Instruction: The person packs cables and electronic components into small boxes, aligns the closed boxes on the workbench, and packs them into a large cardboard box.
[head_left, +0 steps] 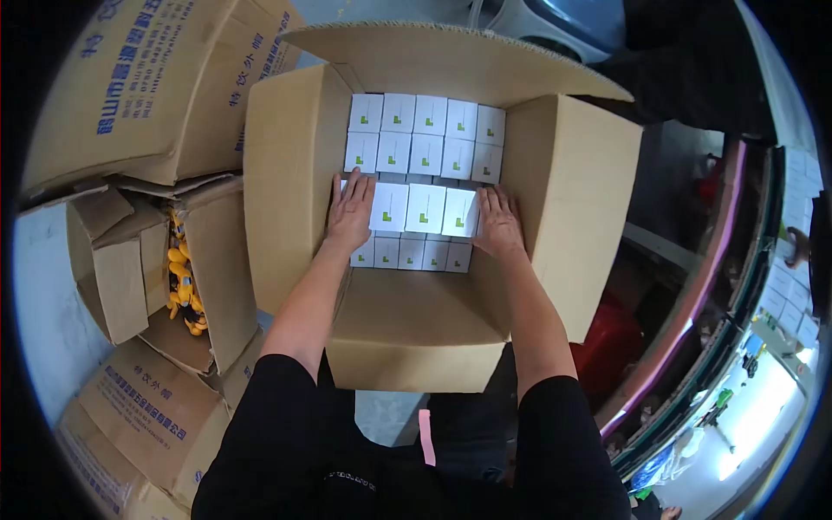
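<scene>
Inside the open cardboard carton (416, 321), past a near row of white boxes (411, 254), the left hand (350, 217) and right hand (500, 224), fingers partly spread, clasp a middle row (425, 208) between them, their grip wide; farther rows (425, 156) lie beyond.

Small square white boxes (425, 154) stand in rows inside an open brown cardboard carton (416, 303), one row between bare left hand (351, 213) and bare right hand (500, 222). Leftward, yellow figures (182, 279) lie inside another brown cardboard box (222, 269).
</scene>
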`<state>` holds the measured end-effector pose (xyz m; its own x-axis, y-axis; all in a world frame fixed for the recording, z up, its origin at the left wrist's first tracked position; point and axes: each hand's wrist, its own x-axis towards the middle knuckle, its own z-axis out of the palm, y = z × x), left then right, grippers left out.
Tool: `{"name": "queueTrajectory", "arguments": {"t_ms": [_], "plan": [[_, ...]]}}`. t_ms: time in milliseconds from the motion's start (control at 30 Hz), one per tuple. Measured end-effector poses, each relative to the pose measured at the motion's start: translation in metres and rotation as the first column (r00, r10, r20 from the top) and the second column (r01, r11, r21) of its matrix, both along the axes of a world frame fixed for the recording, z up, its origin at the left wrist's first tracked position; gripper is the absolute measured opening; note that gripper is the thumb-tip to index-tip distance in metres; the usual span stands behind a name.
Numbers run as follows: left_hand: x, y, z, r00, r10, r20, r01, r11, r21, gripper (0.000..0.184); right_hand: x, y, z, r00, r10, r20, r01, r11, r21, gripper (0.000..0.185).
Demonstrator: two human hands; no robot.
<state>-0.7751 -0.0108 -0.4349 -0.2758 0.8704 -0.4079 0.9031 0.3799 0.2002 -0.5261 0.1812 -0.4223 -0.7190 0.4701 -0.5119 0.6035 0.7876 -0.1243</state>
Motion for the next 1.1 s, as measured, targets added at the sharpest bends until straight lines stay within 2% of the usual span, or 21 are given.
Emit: {"name": "queueTrajectory", "arguments": {"t_ms": [33,100,167,233,300,367,400,467,533,567,700,767,800,833,867,900,933,967,1000,1033,1100], "plan": [[-0.001,0.005,-0.008,1.0,0.005,-0.011,-0.004,0.999,0.04,0.096,-0.002,-0.001,-0.009,1.0,-0.01,-0.001,0.01,1.0,-0.009,0.109],[-0.008,0.013,-0.027,0.999,0.017,0.029,-0.017,1.0,-0.006,0.099,-0.004,-0.002,-0.028,0.999,-0.026,0.024,0.025,0.998,0.063,0.105],[-0.006,0.014,-0.043,0.996,0.03,0.084,-0.025,0.998,-0.059,0.101,-0.007,0.003,-0.043,0.998,-0.02,0.059,0.018,0.999,0.045,0.106],[-0.008,0.016,-0.058,0.989,0.071,0.13,-0.073,0.997,0.007,0.105,-0.011,0.008,-0.054,0.996,-0.01,0.088,0.006,0.999,0.039,0.108],[-0.009,0.017,-0.067,0.986,0.089,0.138,-0.082,0.995,-0.057,0.111,-0.016,0.013,-0.061,0.99,-0.009,0.138,0.011,1.0,-0.013,0.112],[-0.004,0.012,-0.077,0.998,0.029,0.05,-0.031,0.998,0.049,0.123,-0.02,0.012,-0.06,0.995,-0.015,0.1,0.018,1.0,-0.02,0.114],[-0.003,0.011,-0.082,0.998,0.024,0.056,-0.026,0.999,0.043,0.123,-0.021,0.013,-0.06,0.998,-0.027,0.052,0.028,1.0,-0.014,0.116],[-0.006,0.016,-0.092,0.997,0.052,0.053,-0.048,0.997,-0.061,0.132,-0.027,0.02,-0.066,0.996,-0.027,0.089,0.028,0.999,-0.015,0.118],[-0.005,0.018,-0.098,0.999,0.039,0.027,-0.036,0.995,-0.093,0.132,-0.029,0.018,-0.076,0.991,-0.024,0.13,0.029,0.999,-0.039,0.12],[-0.004,0.016,-0.099,1.0,0.031,0.001,-0.031,0.993,-0.114,0.132,-0.028,0.019,-0.08,0.996,-0.02,0.088,0.023,0.999,-0.033,0.121],[-0.001,0.025,-0.085,0.999,0.048,-0.005,-0.048,0.993,-0.106,0.132,-0.024,0.005,-0.081,0.995,-0.049,0.091,0.05,0.999,-0.013,0.124],[0.013,0.021,-0.067,0.991,0.123,0.058,-0.116,0.987,-0.11,0.134,-0.025,-0.023,-0.067,0.989,-0.125,0.081,0.128,0.991,-0.038,0.123],[0.024,0.012,-0.071,0.971,0.219,0.1,-0.228,0.97,0.085,0.124,-0.018,-0.041,-0.075,0.9,-0.396,-0.184,0.389,0.918,-0.071,0.117],[0.041,0.002,-0.083,0.971,0.219,0.101,-0.228,0.97,0.087,0.124,-0.013,-0.059,-0.086,0.675,-0.608,-0.419,0.6,0.782,-0.168,0.111],[0.058,-0.009,-0.097,0.854,0.499,0.147,-0.519,0.831,0.199,0.114,-0.009,-0.083,-0.107,0.5,-0.756,-0.423,0.781,0.605,-0.158,0.105],[0.068,-0.013,-0.102,0.657,0.72,0.223,-0.75,0.595,0.289,0.106,-0.008,-0.099,-0.124,0.293,-0.855,-0.429,0.91,0.387,-0.151,0.1],[0.07,-0.013,-0.099,0.657,0.721,0.221,-0.75,0.593,0.294,0.106,-0.007,-0.097,-0.123,0.293,-0.853,-0.432,0.908,0.39,-0.155,0.1],[0.07,-0.014,-0.097,0.164,0.878,0.45,-0.953,0.259,-0.157,0.097,-0.004,-0.095,-0.124,-0.153,-0.987,-0.054,0.862,-0.107,-0.496,0.089],[0.072,-0.013,-0.099,-0.124,0.868,0.48,-0.909,0.095,-0.407,0.093,-0.002,-0.095,-0.126,-0.451,-0.784,0.428,0.551,-0.621,-0.558,0.08],[0.073,-0.013,-0.101,-0.395,0.829,0.395,-0.779,-0.074,-0.622,0.089,-0.004,-0.093,-0.133,-0.452,-0.782,0.429,0.55,-0.624,-0.555,0.08],[0.072,-0.004,-0.126,-0.472,0.646,0.6,-0.755,0.056,-0.654,0.08,-0.019,-0.076,-0.156,-0.422,-0.873,0.244,0.485,-0.445,-0.753,0.042]]}}
